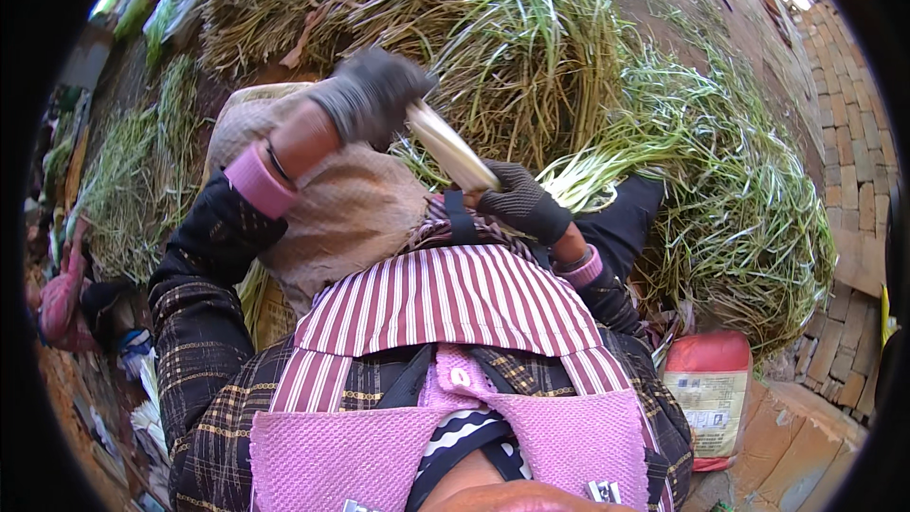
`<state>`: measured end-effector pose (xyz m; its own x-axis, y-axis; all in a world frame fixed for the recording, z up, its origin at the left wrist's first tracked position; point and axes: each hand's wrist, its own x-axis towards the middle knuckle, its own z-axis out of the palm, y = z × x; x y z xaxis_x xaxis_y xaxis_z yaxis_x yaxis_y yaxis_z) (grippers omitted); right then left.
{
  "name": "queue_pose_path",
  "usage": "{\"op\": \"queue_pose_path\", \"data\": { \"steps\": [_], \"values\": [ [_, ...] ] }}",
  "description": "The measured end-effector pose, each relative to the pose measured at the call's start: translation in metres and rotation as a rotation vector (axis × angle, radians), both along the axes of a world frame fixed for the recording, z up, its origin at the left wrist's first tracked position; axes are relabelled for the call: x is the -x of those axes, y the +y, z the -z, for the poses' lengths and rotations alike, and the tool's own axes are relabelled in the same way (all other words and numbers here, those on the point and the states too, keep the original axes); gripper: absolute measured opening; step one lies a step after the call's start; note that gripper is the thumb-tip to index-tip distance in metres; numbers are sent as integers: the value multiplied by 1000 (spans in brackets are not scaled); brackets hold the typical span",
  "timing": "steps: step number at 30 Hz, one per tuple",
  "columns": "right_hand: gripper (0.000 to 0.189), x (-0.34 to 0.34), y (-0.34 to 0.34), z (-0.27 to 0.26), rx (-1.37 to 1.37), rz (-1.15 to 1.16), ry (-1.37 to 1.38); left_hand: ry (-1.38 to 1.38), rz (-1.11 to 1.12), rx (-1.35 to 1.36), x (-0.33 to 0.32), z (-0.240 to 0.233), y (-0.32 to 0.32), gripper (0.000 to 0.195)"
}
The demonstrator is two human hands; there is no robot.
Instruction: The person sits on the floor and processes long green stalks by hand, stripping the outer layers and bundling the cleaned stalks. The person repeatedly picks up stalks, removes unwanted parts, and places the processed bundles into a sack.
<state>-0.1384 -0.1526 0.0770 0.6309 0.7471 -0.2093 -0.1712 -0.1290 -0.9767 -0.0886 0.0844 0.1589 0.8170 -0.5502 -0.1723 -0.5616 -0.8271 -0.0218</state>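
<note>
My right hand (526, 200), in a dark knitted glove, is closed around the lower end of a pale, cream-white bundle of stalks (455, 146). The bundle slants up and left across my lap. At its upper end is my left hand (373, 92), also in a dark glove and blurred by motion; its fingers are hard to make out. Under my left forearm a beige cloth (348, 199) covers my left leg. Beside my right hand, stalks with whitish-green bases (590, 174) lie across my dark-trousered right leg.
Large heaps of long, thin green stalks (533, 50) lie ahead, continuing on the right (732, 227). More stalks (128, 185) lie at the left. A red and white printed sack (707, 398) is by my right side, near brick paving (849, 178). Another person's pink sleeve (64, 306) shows far left.
</note>
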Motion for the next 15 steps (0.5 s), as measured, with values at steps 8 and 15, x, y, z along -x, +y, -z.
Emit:
{"op": "queue_pose_path", "data": {
  "steps": [8,15],
  "values": [
    [23,-3,-10,14,-49,104,202,164,-333,688,31,-45,100,18],
    [19,-8,-1,2,-156,46,116,863,-539,1589,91,40,-11,51]
  ]
}}
